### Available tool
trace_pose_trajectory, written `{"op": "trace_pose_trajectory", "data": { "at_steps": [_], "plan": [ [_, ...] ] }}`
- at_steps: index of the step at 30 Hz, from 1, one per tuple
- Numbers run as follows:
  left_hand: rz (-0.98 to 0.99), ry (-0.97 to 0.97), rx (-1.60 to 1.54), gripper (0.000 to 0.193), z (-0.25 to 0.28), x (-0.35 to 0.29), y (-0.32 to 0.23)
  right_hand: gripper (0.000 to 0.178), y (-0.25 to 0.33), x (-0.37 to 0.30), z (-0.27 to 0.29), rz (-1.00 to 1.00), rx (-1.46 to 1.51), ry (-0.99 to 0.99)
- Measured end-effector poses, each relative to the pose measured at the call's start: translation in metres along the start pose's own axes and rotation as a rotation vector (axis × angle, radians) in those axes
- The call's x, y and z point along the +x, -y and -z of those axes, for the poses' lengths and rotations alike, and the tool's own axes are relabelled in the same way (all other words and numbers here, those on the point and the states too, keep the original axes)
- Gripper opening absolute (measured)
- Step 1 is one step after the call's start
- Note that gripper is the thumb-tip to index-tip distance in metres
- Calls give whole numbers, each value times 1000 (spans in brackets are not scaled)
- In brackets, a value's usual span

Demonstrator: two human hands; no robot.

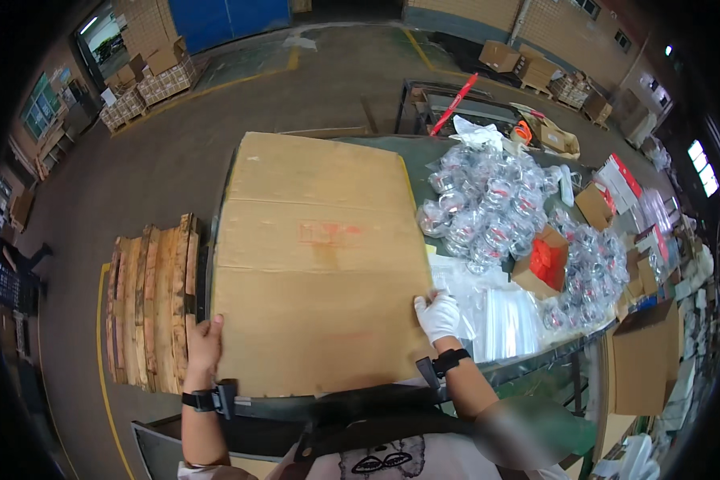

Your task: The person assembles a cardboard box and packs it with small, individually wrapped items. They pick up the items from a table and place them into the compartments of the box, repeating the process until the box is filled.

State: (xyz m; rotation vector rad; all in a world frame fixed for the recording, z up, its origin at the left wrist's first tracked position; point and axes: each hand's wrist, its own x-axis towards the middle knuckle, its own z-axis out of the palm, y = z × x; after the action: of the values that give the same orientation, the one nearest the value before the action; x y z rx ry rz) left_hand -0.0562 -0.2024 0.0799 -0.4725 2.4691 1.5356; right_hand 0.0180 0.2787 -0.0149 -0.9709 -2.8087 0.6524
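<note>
- The flat, creased, brown cardboard sheet (pixel 320 288) lay on the dark green tabletop (pixel 416 152), directly before the person and between both hands.
- The bare left hand (pixel 206 344) met its left edge and the white-gloved right hand (pixel 438 318) its right edge; this opposed placement probably kept the sheet square.
- From where I stood, I could not tell whether either hand's fingers were closed around the edges.
- Clear, plastic-wrapped round items (pixel 492 200) sat to the right, presumably leaving the sheet room.
</note>
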Motion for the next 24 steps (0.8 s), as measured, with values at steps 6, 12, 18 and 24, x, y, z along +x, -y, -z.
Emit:
{"op": "trace_pose_trajectory", "data": {
  "at_steps": [6, 12, 18, 24],
  "plan": [
    [95, -37, -95, 40, 40, -44, 51, 57, -35, -41, -12, -90, 221, 335],
    [274, -213, 65, 43, 43, -111, 171, 55, -19, -61, 35, -67, 353, 283],
    [228, -396, -299, 45, -40, -219, 135, 43, -78, -120, 110, -69, 693, 170],
    [-65, -289, -352, 44, -78, -288, 88, 26, -183, -185, 152, -37, 880, -81]
  ]
}}
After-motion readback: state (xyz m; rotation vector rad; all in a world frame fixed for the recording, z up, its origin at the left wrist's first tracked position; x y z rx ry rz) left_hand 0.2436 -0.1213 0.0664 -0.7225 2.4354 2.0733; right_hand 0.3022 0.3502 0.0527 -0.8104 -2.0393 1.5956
